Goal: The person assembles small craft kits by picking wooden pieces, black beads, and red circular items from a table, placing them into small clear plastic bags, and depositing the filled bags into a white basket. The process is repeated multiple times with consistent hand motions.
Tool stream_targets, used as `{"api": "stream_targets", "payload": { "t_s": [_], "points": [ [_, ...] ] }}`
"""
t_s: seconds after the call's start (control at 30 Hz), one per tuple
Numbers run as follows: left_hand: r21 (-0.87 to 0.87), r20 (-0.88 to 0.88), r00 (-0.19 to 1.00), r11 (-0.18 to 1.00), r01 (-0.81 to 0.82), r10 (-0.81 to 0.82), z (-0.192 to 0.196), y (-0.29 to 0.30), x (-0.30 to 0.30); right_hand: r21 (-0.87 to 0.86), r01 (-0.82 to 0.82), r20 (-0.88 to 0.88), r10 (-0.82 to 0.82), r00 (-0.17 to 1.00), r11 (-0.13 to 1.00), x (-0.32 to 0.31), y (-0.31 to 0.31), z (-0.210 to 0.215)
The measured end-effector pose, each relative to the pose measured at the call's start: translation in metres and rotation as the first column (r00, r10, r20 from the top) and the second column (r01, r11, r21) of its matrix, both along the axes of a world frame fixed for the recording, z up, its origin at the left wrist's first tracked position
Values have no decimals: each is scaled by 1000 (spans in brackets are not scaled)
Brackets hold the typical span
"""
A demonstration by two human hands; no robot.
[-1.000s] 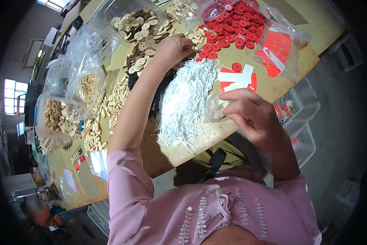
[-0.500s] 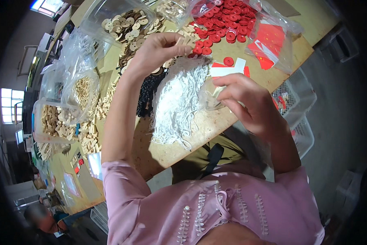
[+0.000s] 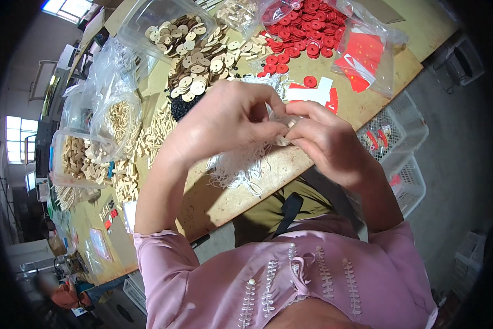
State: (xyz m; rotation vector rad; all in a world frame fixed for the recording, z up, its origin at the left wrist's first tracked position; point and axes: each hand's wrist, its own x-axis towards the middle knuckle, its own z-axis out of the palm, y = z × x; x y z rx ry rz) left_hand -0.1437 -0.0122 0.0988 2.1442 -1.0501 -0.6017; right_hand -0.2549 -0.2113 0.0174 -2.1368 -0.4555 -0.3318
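Observation:
In front of me my left hand (image 3: 230, 123) and my right hand (image 3: 329, 142) meet over a small clear plastic bag (image 3: 281, 122). The left hand's thumb and index finger close at the bag's mouth; any wooden piece still between them is hidden. My right hand pinches the bag, with a pale wooden bit showing by its fingertips. Below my left hand lies a heap of white string (image 3: 238, 170), partly covered. Just beyond the hands are white and red cards (image 3: 309, 94) with a red disc (image 3: 310, 81) beside them.
Round wooden discs (image 3: 194, 68) spread from a clear tub (image 3: 130, 33). Red discs (image 3: 307, 27) are heaped at the far side, next to a bag of red cards (image 3: 364, 55). Wooden blocks (image 3: 127, 183) lie left; mesh baskets (image 3: 408, 131) stand right. Another person (image 3: 68, 296) is at lower left.
My left hand has come back from the small wooden blocks near the red discs to the plastic bag in my right hand. The right hand has barely moved.

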Motion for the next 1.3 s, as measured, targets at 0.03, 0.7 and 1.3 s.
{"api": "stream_targets", "payload": {
  "t_s": [0.03, 0.7, 1.3],
  "points": [
    [7, -113, 994, 1000, -3, 4, 4, 2, 10, 8, -1, -19, 1, 1000, 1000, -1, -1, 2],
    [34, 537, 772, 905, -424, 341, -128, -23, 211, 171, -78, 87, 64, 994, 982, 5, -10, -10],
    [35, 686, 720, 984, -175, 104, -145, -27, 170, 142, -83, 124, 65, 990, 986, 2, -13, -12]
  ]
}}
